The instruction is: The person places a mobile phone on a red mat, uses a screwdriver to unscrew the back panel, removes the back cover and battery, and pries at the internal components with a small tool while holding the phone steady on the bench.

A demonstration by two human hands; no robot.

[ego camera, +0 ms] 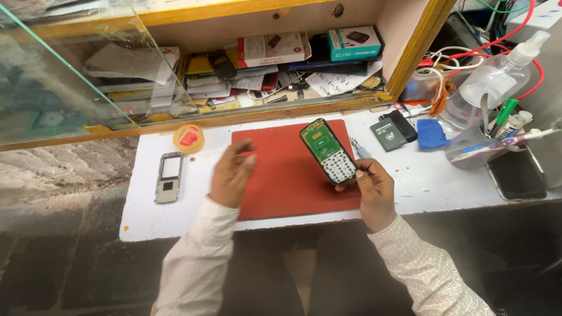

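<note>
While gripped by right hand (374,190), opened phone (328,151) at its 11 o'clock, over red mat (281,175), left hand (232,172) loosely spread, holding nothing, at 9 o'clock.

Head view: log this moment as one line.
right hand: holds opened keypad phone with green board | left hand: empty, over red rectangular mat | grey phone front frame: on white table

I see a matt red rubbery mat (281,175) on a smooth white worktop (433,181). Opened phone (328,151): green circuit board, glossy. Shelf frame (257,117) is varnished wood, front pane (70,76) clear glass; spray bottle (492,82) clear plastic.
</note>
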